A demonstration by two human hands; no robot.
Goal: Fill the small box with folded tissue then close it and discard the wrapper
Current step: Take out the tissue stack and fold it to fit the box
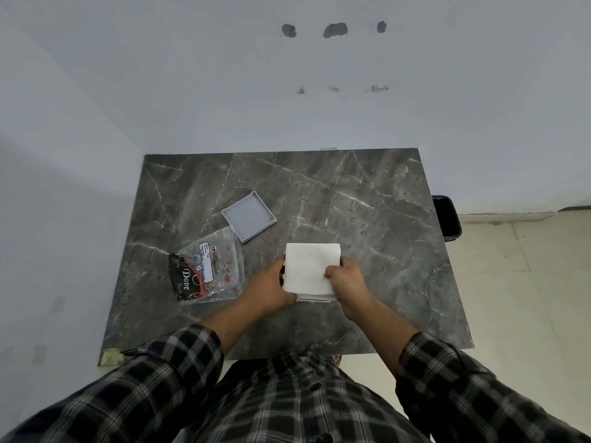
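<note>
A white stack of folded tissue point(310, 270) sits in the small box point(315, 299) near the middle of the dark marbled tabletop point(367, 219), only the box's near edge peeking out below it. The left hand point(271, 287) cups the stack's left side and the box's near-left corner, its grip closed against them. The right hand point(347, 279) pinches the tissue's right edge, thumb on top. Up and to the left lies the grey lid point(249, 216), inside facing up, touching the clear wrapper point(208, 266) with its black printed end. A black bin point(447, 219) stands off the tabletop's right edge.
</note>
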